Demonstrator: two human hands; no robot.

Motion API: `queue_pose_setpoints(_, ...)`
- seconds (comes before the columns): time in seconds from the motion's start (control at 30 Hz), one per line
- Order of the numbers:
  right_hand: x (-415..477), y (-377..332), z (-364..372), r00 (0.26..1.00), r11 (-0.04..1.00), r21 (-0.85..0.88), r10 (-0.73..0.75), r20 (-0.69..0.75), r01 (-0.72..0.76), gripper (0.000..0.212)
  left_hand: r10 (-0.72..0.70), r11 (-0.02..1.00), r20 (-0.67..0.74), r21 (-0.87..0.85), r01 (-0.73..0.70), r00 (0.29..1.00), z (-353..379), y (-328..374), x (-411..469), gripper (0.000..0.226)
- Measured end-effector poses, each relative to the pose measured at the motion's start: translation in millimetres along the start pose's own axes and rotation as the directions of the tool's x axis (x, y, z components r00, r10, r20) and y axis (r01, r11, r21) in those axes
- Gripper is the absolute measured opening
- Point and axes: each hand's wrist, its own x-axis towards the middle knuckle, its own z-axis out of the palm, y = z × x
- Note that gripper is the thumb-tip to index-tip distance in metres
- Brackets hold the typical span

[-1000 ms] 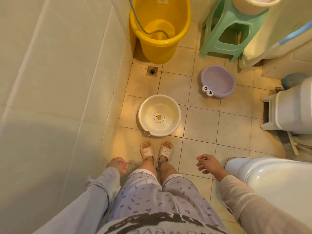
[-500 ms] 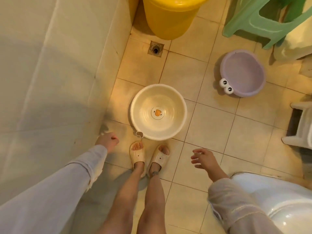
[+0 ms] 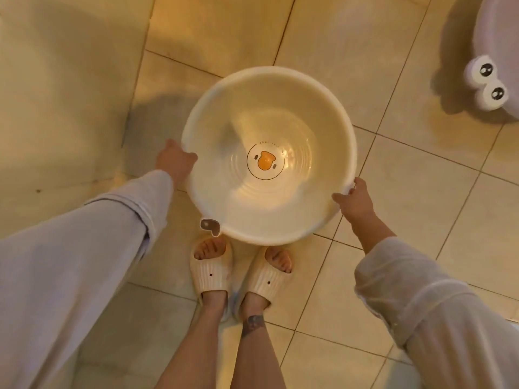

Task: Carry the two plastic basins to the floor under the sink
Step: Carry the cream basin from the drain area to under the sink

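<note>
A round cream plastic basin (image 3: 280, 88) with an orange duck mark in its bottom fills the middle of the head view, just in front of my slippered feet. My left hand (image 3: 175, 161) grips its left rim and my right hand (image 3: 354, 200) grips its right rim. I cannot tell whether it is touching the floor. A purple basin (image 3: 502, 46) with two cartoon eyes on its rim sits on the floor at the top right, partly cut off by the frame edge. The sink is not in view.
Beige floor tiles (image 3: 421, 169) spread around the basins. A tiled wall (image 3: 64, 88) runs along the left side, close to my left arm. My feet in cream slippers (image 3: 210, 273) stand directly below the cream basin.
I have bent down towards the floor, so everything looks closer. Both hands, which hung free beside my legs, have reached forward and closed on the cream basin's rim.
</note>
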Motion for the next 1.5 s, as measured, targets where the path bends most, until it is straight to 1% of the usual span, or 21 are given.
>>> queue_pose_setpoints(0.07,9.0,4.0,4.4,1.0,1.0,0.017,-0.009,-0.017,0.009,0.058,-0.031,0.991,0.054,-0.128,0.038,0.998,6.5,-3.2,8.3,0.056)
queue_pose_setpoints(0.1,9.8,5.6,4.5,1.0,0.999,0.034,-0.01,-0.027,0.011,0.055,-0.037,0.985,0.067,-0.166,0.048,0.997,6.7,-4.9,8.8,0.055)
queue_pose_setpoints(0.2,-4.8,7.4,-4.2,1.0,0.993,0.116,0.023,-0.017,-0.021,0.053,-0.078,0.981,0.061,-0.173,0.087,0.995,-4.9,-6.8,-5.2,0.047)
queue_pose_setpoints(0.27,-26.7,9.3,-16.2,0.999,0.988,0.144,0.047,0.0,-0.047,0.053,-0.095,0.98,0.082,-0.168,0.108,0.992,-19.8,-6.9,-27.7,0.044)
queue_pose_setpoints(0.4,-95.5,7.9,-55.7,0.997,0.979,0.189,0.071,0.022,-0.074,0.055,-0.097,0.97,0.152,-0.205,0.128,0.984,-61.5,-5.9,-99.9,0.041)
queue_pose_setpoints(0.43,-118.0,6.4,-66.7,0.997,0.977,0.196,0.074,0.031,-0.078,0.055,-0.09,0.971,0.151,-0.208,0.12,0.984,-75.3,-6.9,-123.1,0.04)
queue_pose_setpoints(0.47,-142.4,5.4,-78.4,0.997,0.975,0.206,0.073,0.038,-0.08,0.054,-0.074,0.973,0.136,-0.207,0.101,0.988,-88.9,-8.5,-147.9,0.038)
queue_pose_setpoints(0.53,-195.9,3.9,-103.0,0.998,0.968,0.243,0.057,0.039,-0.065,0.05,-0.026,0.977,0.057,-0.208,0.038,0.998,-117.0,-13.5,-200.5,0.035)
queue_pose_setpoints(0.63,-282.9,0.6,-136.7,1.0,0.947,0.321,-0.026,0.003,0.024,0.042,0.01,0.972,-0.047,-0.234,-0.021,0.999,-162.9,-17.4,-281.0,0.034)
queue_pose_setpoints(0.73,-358.2,1.9,-162.4,0.997,0.887,0.456,-0.065,-0.03,0.072,0.037,0.034,0.959,-0.075,-0.277,-0.054,0.997,-208.1,-17.5,-345.9,0.033)
queue_pose_setpoints(0.83,-416.9,8.6,-179.2,0.997,0.833,0.55,-0.073,-0.005,0.064,0.03,0.037,0.949,-0.08,-0.31,-0.06,0.996,-247.7,-18.7,-396.4,0.034)
queue_pose_setpoints(0.9,-448.4,12.8,-187.9,0.998,0.804,0.593,-0.069,0.016,0.046,0.032,0.024,0.938,-0.093,-0.342,-0.055,0.995,-266.6,-20.3,-423.6,0.034)
queue_pose_setpoints(1.03,-488.0,22.3,-203.7,0.995,0.753,0.653,-0.099,-0.007,0.08,0.036,0.04,0.92,-0.074,-0.387,-0.066,0.996,-288.4,-26.8,-461.4,0.036)
queue_pose_setpoints(1.2,-513.2,40.4,-219.8,0.989,0.696,0.704,-0.131,-0.067,0.14,0.031,0.099,0.888,-0.042,-0.446,-0.107,0.994,-284.1,-25.2,-486.2,0.039)
queue_pose_setpoints(1.27,-518.9,50.5,-224.8,0.989,0.667,0.73,-0.116,-0.094,0.148,0.034,0.122,0.876,-0.015,-0.468,-0.114,0.992,-276.8,-21.2,-489.4,0.04)
queue_pose_setpoints(1.37,-529.4,69.3,-227.3,0.99,0.606,0.784,-0.05,-0.133,0.136,0.04,0.16,0.874,0.048,-0.47,-0.119,0.986,-269.0,-12.2,-494.0,0.042)
queue_pose_setpoints(1.5,-549.8,98.0,-220.1,0.983,0.464,0.877,0.066,-0.172,0.122,0.049,0.232,0.876,0.178,-0.465,-0.126,0.956,-264.0,8.2,-504.7,0.042)
